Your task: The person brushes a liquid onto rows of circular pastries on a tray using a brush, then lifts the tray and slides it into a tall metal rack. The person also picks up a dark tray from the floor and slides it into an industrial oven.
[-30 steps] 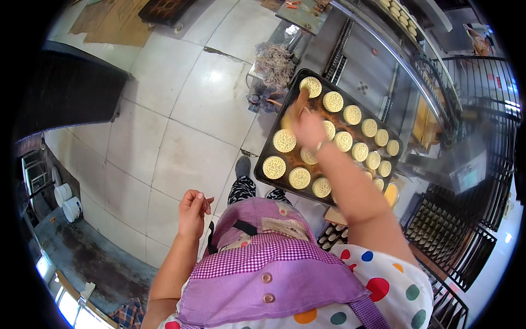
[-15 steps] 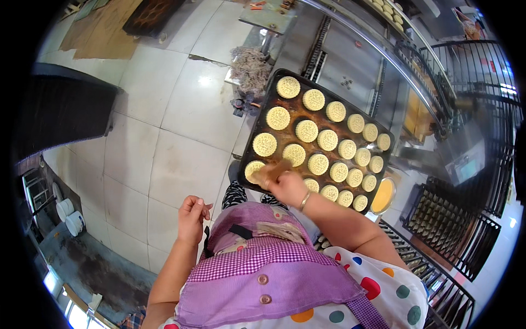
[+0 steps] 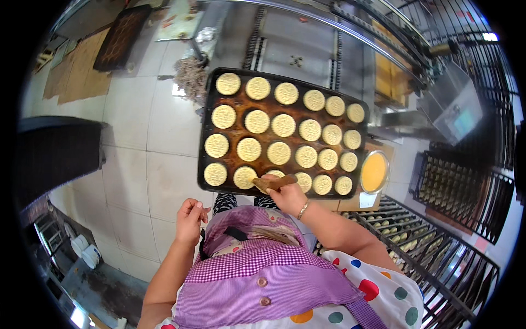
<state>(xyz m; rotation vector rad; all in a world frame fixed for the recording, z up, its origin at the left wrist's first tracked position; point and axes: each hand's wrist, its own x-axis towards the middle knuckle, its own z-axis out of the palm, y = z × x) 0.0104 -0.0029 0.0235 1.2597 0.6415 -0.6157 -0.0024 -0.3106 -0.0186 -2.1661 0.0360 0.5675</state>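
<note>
My right hand is closed around a brush with a flat wooden handle. The brush tip meets the right edge of a round pale-yellow mooncake, second from the left in the near row. Rows of such mooncakes with patterned tops sit on a dark rimmed baking tray. Brush and hand partly cover another mooncake in that row. Left of the apron, my left hand hovers with its fingers curled in and nothing visible in them. A round bowl of yellow-orange liquid stands at the tray's right end.
Beyond the tray is metal machinery with a long rail. Black racks holding trays of mooncakes stand at the right. A dark bulky object is at the left, over the tiled floor. A grey mop head lies near the tray's far-left corner.
The brush has gone from the leftmost mooncake of the near row to the second one. My view has turned, so the tray appears farther left and straighter. My left hand stays curled.
</note>
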